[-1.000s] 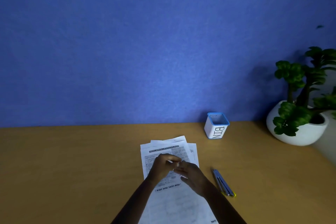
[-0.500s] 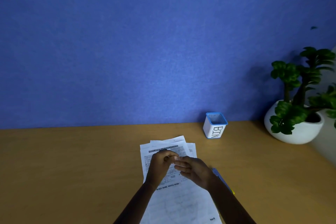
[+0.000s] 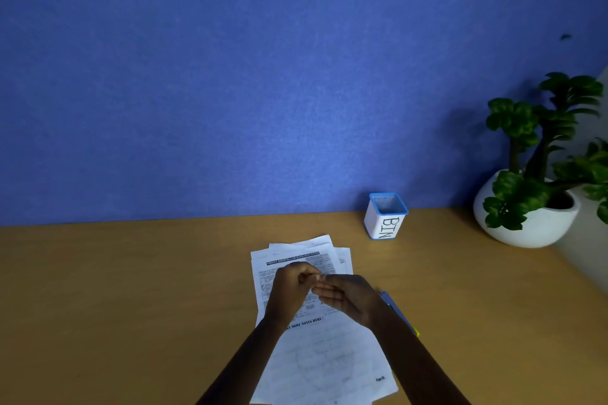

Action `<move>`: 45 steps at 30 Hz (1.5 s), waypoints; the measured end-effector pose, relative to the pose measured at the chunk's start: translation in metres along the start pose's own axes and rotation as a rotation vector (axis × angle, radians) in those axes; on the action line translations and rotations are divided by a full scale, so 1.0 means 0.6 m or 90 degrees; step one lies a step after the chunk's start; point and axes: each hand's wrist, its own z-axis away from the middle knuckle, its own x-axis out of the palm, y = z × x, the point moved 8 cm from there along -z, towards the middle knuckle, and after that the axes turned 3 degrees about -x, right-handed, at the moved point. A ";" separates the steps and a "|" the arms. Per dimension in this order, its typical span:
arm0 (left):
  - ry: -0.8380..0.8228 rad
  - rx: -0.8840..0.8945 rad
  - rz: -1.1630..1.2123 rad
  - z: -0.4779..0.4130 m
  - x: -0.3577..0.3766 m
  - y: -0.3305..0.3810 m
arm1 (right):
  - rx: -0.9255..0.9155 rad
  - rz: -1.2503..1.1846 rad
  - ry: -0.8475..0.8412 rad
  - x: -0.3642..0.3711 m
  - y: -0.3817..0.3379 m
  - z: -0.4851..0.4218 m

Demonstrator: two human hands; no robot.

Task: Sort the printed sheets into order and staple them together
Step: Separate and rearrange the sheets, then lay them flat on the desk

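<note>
A loose, fanned pile of printed sheets point(image 3: 324, 358) lies on the wooden desk point(image 3: 131, 289) in front of me; the top page shows a dark heading bar and a notes line. Both hands hover just over the upper half of the pile. My left hand point(image 3: 289, 289) is curled, its fingertips pinched together. The thumb and fingertips of my right hand point(image 3: 348, 297) touch those of the left, with the other fingers stretched out loosely. Whether something tiny sits between the fingertips cannot be made out. A blue stapler point(image 3: 394, 309) lies right of the pile, mostly hidden by my right forearm.
A small white cup with a blue rim, marked BIN point(image 3: 385, 216), stands behind the pile to the right. A potted green plant point(image 3: 533, 204) in a white bowl fills the far right corner. A blue wall runs along the desk's back edge.
My right hand and forearm have shifted right and now cover most of the stapler. The fingertips of both hands stay together over the sheets. The pile has not moved.
</note>
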 end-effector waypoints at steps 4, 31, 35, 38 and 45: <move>0.000 0.011 -0.005 -0.003 -0.001 0.006 | -0.014 0.030 0.004 0.001 -0.010 0.002; 0.049 0.037 -0.004 -0.012 0.002 0.021 | 0.022 0.006 0.030 -0.011 -0.033 -0.010; 0.031 0.040 0.018 -0.016 0.007 0.023 | 0.027 -0.008 0.027 -0.017 -0.032 -0.015; 0.034 0.020 0.016 -0.014 0.009 0.018 | -0.001 0.055 0.075 -0.033 -0.044 -0.018; 0.007 -0.062 -0.218 -0.012 0.011 -0.031 | -0.241 0.441 0.297 -0.106 -0.165 -0.018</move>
